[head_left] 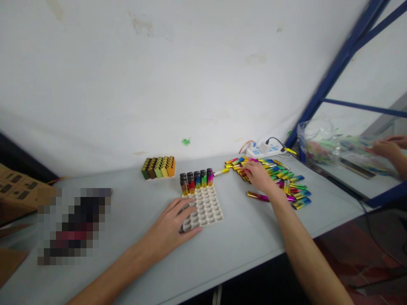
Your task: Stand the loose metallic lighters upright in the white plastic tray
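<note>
My left hand (178, 221) lies over the left side of a white tray (219, 217) with rows of holes, its thumb along the near edge and its fingers across the top. Something dark shows under the palm, too hidden to name. At the tray's far end stand several upright lighters (204, 178) with black tops and coloured bodies. My right hand (259, 176) reaches into a heap of shiny metallic lighter cases (282, 174) in rainbow colours. Its fingers are pinched together at the heap's left side, and what lies between the fingertips is hidden.
A block of upright green, brown and orange lighters (159, 167) stands by the wall. Behind the heap lies a white power strip (266, 150) with cables. A cardboard box (22, 186) is at left. Beyond a blue metal frame (333, 72), another person's hands (386, 148) work beside a plastic bag (324, 142).
</note>
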`<control>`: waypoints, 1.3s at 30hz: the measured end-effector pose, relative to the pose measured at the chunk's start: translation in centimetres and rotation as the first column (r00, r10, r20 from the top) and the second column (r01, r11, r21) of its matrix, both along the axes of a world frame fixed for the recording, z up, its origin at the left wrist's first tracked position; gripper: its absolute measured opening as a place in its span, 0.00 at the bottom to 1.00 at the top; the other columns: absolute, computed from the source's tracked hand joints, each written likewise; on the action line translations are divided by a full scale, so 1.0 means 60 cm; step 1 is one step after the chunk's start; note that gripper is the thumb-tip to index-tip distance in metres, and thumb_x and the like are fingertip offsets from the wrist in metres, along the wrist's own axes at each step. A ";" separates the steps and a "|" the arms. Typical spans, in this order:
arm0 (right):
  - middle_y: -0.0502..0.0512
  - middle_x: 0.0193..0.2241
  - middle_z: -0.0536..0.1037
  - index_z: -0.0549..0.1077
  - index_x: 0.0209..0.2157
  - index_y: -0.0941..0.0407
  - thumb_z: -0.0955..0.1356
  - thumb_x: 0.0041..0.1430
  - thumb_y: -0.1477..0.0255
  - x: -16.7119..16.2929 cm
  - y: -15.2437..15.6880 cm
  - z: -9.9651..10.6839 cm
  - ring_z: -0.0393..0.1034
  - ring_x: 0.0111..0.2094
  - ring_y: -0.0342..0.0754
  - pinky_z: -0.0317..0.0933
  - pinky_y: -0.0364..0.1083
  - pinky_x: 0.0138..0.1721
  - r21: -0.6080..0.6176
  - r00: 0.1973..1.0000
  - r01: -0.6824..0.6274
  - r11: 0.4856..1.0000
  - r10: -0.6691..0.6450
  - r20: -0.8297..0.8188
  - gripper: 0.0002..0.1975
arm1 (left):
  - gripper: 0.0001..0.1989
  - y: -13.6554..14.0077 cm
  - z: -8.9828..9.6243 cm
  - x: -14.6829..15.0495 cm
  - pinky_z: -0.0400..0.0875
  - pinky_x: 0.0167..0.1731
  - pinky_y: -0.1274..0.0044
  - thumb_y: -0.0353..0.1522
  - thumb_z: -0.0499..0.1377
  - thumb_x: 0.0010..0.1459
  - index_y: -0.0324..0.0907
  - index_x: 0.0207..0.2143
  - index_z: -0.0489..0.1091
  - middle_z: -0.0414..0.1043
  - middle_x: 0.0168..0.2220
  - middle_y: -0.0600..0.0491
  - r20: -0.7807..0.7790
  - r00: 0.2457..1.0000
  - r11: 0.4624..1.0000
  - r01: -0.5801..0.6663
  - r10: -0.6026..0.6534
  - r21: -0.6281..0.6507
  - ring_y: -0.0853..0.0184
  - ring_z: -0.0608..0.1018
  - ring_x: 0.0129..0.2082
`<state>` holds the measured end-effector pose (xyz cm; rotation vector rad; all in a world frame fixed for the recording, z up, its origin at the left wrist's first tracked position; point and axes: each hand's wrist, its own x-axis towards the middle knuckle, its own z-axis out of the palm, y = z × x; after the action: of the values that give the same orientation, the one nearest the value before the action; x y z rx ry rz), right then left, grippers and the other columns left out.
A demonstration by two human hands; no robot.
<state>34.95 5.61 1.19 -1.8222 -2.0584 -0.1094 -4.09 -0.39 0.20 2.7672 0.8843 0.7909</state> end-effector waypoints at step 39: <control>0.62 0.42 0.85 0.83 0.41 0.57 0.71 0.67 0.63 0.035 0.020 -0.004 0.79 0.42 0.54 0.68 0.48 0.45 -0.181 0.998 0.030 0.983 -0.040 -0.054 0.12 | 0.18 0.000 -0.001 -0.001 0.74 0.61 0.59 0.41 0.67 0.64 0.44 0.53 0.75 0.75 0.59 0.44 -0.008 1.000 1.000 0.001 -0.001 0.011 0.52 0.76 0.59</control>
<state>37.03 6.81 0.93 -1.9434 -2.0548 0.1232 -4.15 -0.39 0.15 2.7825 0.8825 0.7871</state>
